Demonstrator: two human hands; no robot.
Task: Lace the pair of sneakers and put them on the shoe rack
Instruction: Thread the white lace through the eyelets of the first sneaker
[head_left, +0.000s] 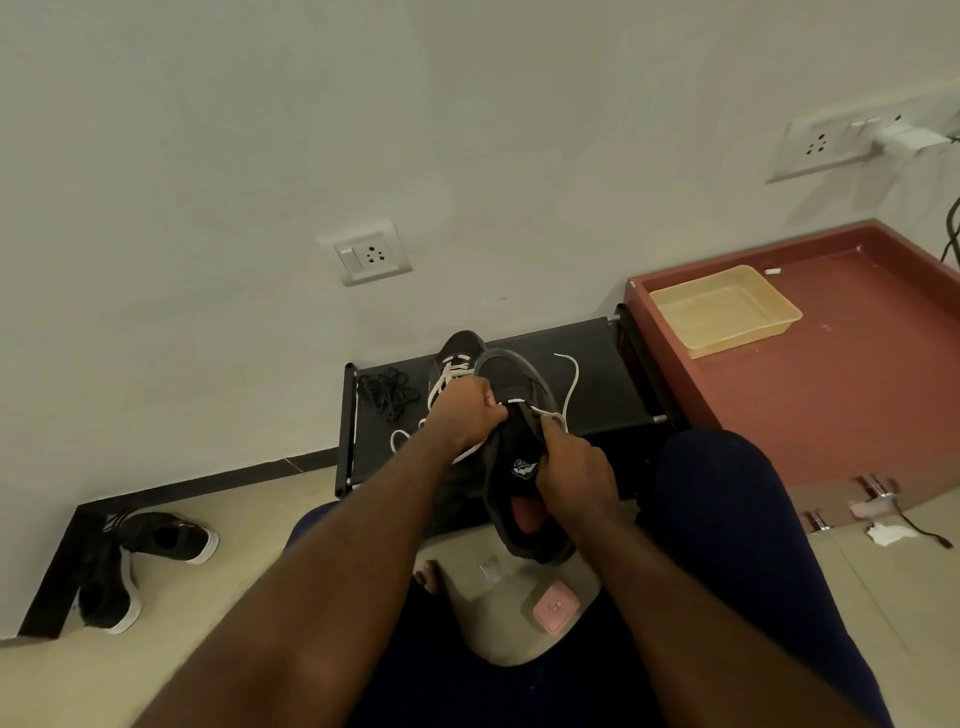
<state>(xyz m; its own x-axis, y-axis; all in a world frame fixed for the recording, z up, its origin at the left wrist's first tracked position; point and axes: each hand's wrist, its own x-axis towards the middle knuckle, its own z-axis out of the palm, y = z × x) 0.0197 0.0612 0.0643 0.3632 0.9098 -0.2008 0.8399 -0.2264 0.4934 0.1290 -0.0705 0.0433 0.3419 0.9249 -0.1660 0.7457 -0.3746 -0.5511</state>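
Sneaker (514, 457) is held up over the rack (602, 384), left hand (462, 410) curled round its upper and right hand (571, 467) gripping its side by the tongue. It looks light and soft, so hold it by the firmer sole. Its lace (569, 395) hangs limp and may slip out. The second sneaker (453, 358) sits on the rack beside a black lace heap (387, 392), which crowds the left end

the sneaker (515, 378) is dark grey with a white lace (573, 385). the shoe rack (613, 387) is black. the tray (727, 332) is yellow. the little box (556, 606) is pink.
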